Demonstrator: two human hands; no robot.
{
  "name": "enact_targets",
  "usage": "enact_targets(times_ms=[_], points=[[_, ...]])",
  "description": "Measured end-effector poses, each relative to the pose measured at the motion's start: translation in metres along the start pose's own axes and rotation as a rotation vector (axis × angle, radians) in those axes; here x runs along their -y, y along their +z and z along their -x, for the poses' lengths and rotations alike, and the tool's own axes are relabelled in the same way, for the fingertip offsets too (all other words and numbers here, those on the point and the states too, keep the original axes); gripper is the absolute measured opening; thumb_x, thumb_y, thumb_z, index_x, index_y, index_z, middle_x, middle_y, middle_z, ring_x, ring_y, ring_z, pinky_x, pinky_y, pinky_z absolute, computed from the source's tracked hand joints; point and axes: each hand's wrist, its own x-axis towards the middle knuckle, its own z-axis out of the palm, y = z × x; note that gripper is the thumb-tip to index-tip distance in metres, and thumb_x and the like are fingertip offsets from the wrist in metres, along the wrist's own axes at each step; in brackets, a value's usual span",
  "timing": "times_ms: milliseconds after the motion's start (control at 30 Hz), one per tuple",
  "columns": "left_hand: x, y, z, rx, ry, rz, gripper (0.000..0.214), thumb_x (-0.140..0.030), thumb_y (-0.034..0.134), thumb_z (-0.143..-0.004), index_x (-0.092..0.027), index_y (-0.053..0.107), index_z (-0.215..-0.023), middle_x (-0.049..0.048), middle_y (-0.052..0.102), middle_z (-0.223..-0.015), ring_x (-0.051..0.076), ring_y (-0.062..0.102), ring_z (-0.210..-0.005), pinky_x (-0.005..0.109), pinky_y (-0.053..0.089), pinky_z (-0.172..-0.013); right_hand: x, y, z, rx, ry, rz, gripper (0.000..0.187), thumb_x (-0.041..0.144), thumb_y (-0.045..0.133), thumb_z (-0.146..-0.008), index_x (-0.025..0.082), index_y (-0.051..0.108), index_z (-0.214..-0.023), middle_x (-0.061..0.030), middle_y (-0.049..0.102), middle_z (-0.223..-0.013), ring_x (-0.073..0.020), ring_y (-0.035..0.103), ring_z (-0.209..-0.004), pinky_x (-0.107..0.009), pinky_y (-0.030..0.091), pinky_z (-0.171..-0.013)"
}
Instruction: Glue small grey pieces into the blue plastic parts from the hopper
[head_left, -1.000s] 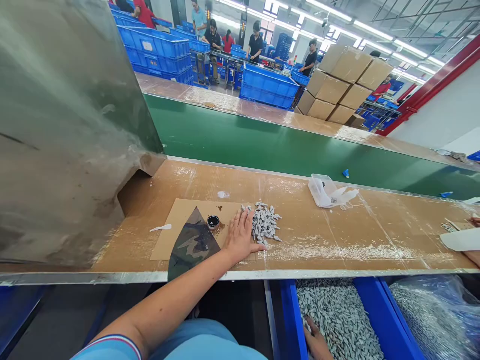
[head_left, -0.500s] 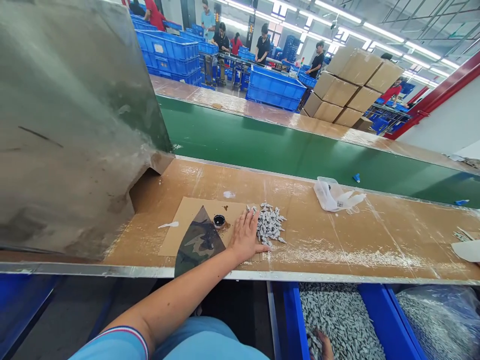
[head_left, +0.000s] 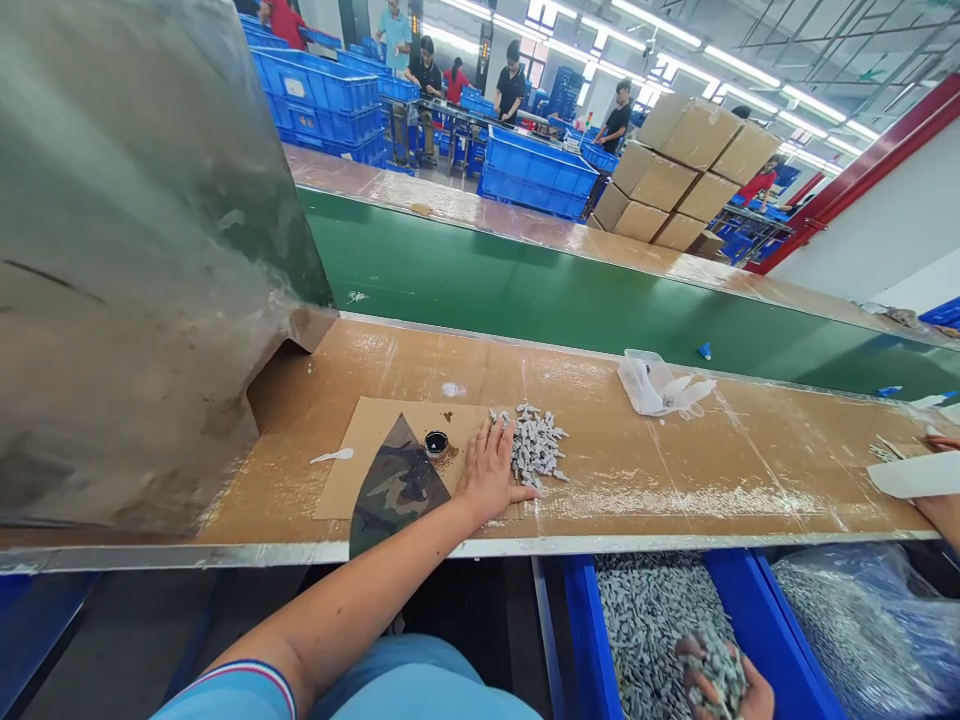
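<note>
Over blue bin [head_left: 766, 632], R hand [head_left: 752, 690] held grey pcs [head_left: 714, 664]; on cardbd [head_left: 341, 492], L hand [head_left: 486, 472] lay flat, grip spread, by grey pile [head_left: 538, 446].

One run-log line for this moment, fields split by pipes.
Left hand: fingers spread, against pile | Right hand: holding grey parts over bin | Cup: on cardboard

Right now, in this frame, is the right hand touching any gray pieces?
Touching. The head view shows the right hand cupped around a handful of gray pieces, with them lying against its curled fingers.
</note>
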Motion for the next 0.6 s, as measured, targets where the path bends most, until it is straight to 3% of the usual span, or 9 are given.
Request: enact_targets(times_ms=[67,167,233,300,400,467,533,600], points=[[0.000,0.001,0.000,-0.007,0.009,0.004,0.113,-0.056,0.080,-0.062,-0.009,0.024,-0.148,0.0275,0.026,-0.154,0.042,0.019,-0.145,0.061,0.020,-0.115,0.017,0.031,-0.003,-0.044,-0.039,-0.075,0.029,0.032,0.080,-0.054,0.023,0.055,-0.068,0.0008,0.057,-0.066,-0.0106,0.055,-0.049,-0.012,0.036,-0.026],[0.002,0.002,0.000,-0.018,0.027,0.004,0.113,-0.056,0.080,-0.061,-0.009,0.024,-0.148,0.0278,0.027,-0.153,0.042,0.020,-0.144,0.062,0.021,-0.114,0.040,0.098,-0.010,0.060,-0.058,-0.047,0.032,0.034,0.080,-0.052,0.023,0.053,-0.067,0.0006,0.057,-0.067,-0.0112,0.056,-0.055,-0.009,0.030,-0.026],[0.002,0.002,0.000,-0.028,0.034,-0.001,0.113,-0.055,0.080,-0.061,-0.010,0.024,-0.148,0.0272,0.027,-0.153,0.042,0.021,-0.144,0.062,0.021,-0.114,0.047,0.150,-0.018,0.175,-0.117,0.118,0.036,0.042,0.076,-0.053,0.023,0.049,-0.065,0.0016,0.054,-0.064,-0.0109,0.053,-0.055,-0.009,0.026,-0.027],[0.002,0.002,0.000,-0.034,0.033,-0.009,0.113,-0.054,0.081,-0.061,-0.010,0.024,-0.148,0.0267,0.027,-0.154,0.042,0.021,-0.144,0.061,0.021,-0.114,0.046,0.200,-0.031,0.266,-0.243,0.468,0.042,0.060,0.063,-0.058,0.024,0.042,-0.063,0.0023,0.049,-0.061,-0.0116,0.049,-0.052,-0.011,0.021,-0.028],[0.001,0.001,0.001,-0.034,0.020,-0.022,0.114,-0.054,0.082,-0.060,-0.009,0.025,-0.148,0.0272,0.027,-0.154,0.042,0.021,-0.144,0.061,0.022,-0.114,0.029,0.260,-0.056,0.309,-0.311,0.662,0.041,0.065,0.052,-0.062,0.025,0.043,-0.064,0.0008,0.051,-0.060,-0.0157,0.051,-0.054,-0.018,0.028,-0.030],[0.002,0.002,0.000,-0.040,0.022,-0.029,0.114,-0.055,0.081,-0.060,-0.009,0.025,-0.148,0.0271,0.028,-0.153,0.042,0.021,-0.144,0.061,0.024,-0.114,0.014,0.289,-0.071,0.299,-0.382,0.782,0.038,0.062,0.053,-0.064,0.024,0.048,-0.064,0.0004,0.052,-0.060,-0.0181,0.052,-0.057,-0.024,0.038,-0.038],[0.003,0.004,0.000,-0.056,0.042,-0.035,0.114,-0.056,0.081,-0.060,-0.010,0.025,-0.148,0.0265,0.029,-0.153,0.042,0.023,-0.144,0.061,0.025,-0.113,-0.002,0.308,-0.081,0.267,-0.485,0.920,0.031,0.053,0.060,-0.064,0.023,0.053,-0.063,-0.0013,0.055,-0.064,-0.0213,0.056,-0.069,-0.031,0.048,-0.057],[0.006,0.008,-0.001,-0.078,0.065,-0.044,0.113,-0.056,0.081,-0.060,-0.010,0.026,-0.148,0.0259,0.030,-0.153,0.042,0.025,-0.143,0.060,0.025,-0.113,-0.016,0.321,-0.082,0.231,-0.590,1.047,0.021,0.042,0.066,-0.064,0.022,0.059,-0.063,-0.0052,0.061,-0.077,-0.0253,0.057,-0.087,-0.038,0.047,-0.080]])
